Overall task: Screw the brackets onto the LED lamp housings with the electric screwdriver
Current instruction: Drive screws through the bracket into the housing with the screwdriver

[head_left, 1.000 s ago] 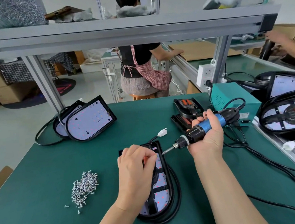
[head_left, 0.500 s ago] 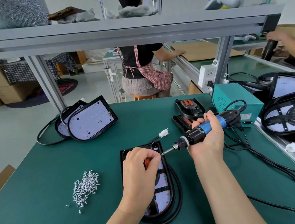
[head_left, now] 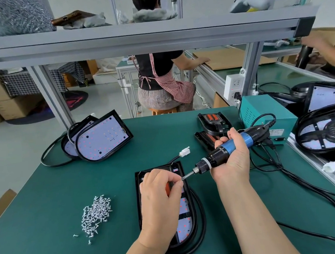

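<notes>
LED lamp housing (head_left: 185,221) flat on worktop (head_left: 48,196); left hand (head_left: 160,195) over it, fingers pinching electric screwdriver (head_left: 219,156) bit tip; right hand (head_left: 232,157) fingers wrapped round its body; screw pile (head_left: 96,214) left of housing

Your green bench (head_left: 48,196) stands under a grey aluminium shelf (head_left: 136,41); beyond, a pale floor (head_left: 13,143) and cardboard boxes (head_left: 7,108).

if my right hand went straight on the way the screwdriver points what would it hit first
Most likely the left hand, at its fingertips: the electric screwdriver in the right hand aims its bit straight at them, above the lamp housing. Contact is unclear.
</notes>
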